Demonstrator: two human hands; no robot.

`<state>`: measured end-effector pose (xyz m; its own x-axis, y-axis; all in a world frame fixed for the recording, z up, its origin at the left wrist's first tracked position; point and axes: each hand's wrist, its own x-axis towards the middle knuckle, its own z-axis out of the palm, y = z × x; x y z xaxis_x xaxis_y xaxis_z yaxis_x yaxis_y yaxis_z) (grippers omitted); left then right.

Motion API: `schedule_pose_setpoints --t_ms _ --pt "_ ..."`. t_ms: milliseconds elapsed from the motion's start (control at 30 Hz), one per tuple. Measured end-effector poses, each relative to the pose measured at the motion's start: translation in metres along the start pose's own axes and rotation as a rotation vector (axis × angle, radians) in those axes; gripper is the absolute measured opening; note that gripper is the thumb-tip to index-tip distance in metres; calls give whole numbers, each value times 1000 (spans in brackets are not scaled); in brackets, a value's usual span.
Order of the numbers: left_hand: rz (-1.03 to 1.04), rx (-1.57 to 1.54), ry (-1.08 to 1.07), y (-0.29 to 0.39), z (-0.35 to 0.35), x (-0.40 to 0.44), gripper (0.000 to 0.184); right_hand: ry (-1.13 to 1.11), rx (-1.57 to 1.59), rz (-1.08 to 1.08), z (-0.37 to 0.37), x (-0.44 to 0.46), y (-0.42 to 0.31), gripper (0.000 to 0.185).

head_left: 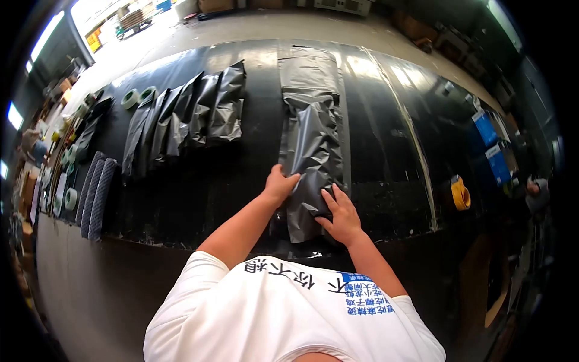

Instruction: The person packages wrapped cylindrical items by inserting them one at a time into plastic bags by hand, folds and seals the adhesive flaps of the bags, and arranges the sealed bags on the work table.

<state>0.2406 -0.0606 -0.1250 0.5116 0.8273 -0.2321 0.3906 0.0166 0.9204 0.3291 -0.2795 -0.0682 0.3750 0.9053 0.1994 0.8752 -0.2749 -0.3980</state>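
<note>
In the head view, a long grey plastic bag (310, 142) lies on the black table (386, 205), stretching lengthwise from near the far edge towards the person. Its far part is flat and smooth; the middle and near parts bulge and wrinkle.

The left hand (281, 184) is at the bag's left edge, its thumb reaching over the plastic – whether the fingers pinch it I cannot tell. The right hand (342, 218) rests on the near part with fingers spread, open and gripping nothing.

To the left of the bag, well apart from it, is a row of filled bags (226, 114) lying side by side, with pale tape rolls (129, 98) by their far end. Near the left end of the table lie quilted pieces (98, 196), close together. On the right are a yellow tape dispenser (461, 193) – near a pale line (416, 142) running across the tabletop – and two blue packs (497, 164) farther out.
</note>
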Motion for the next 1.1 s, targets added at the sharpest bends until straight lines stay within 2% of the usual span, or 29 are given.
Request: schedule_pose_setpoints --t_ms 67,100,200,300,433,500,533,600,700,833,1000,1033,1100 --pt "366 284 90 11 -2 16 68 2 -14 10 3 0 -1 75" --pt "606 354 160 22 -3 24 63 -2 -20 6 3 -1 -1 76" --pt "740 388 -53 60 0 64 57 -2 -22 11 6 -2 -2 80" --pt "683 363 -206 90 23 117 58 12 -8 36 3 -3 -8 76" --pt "758 496 -117 107 62 202 62 39 -6 59 -4 2 -20 69" --pt "641 459 -144 116 71 235 56 27 -13 78 -3 -1 -27 67" --pt "538 474 -306 114 72 263 57 7 -24 97 -4 8 -25 67" --pt "371 445 -454 126 61 258 56 7 -20 108 -2 8 -24 66" --pt "369 474 -375 115 55 252 55 -25 -33 131 -3 11 -29 64" --pt "401 590 -424 108 53 253 60 13 9 100 -16 41 -24 56" --pt "430 687 -448 123 48 239 66 180 63 -77 -33 153 17 36" --pt "459 613 -421 114 54 251 52 192 67 -77 -31 183 28 36" --pt "652 445 -99 117 38 257 47 252 2 -106 -22 239 50 38"
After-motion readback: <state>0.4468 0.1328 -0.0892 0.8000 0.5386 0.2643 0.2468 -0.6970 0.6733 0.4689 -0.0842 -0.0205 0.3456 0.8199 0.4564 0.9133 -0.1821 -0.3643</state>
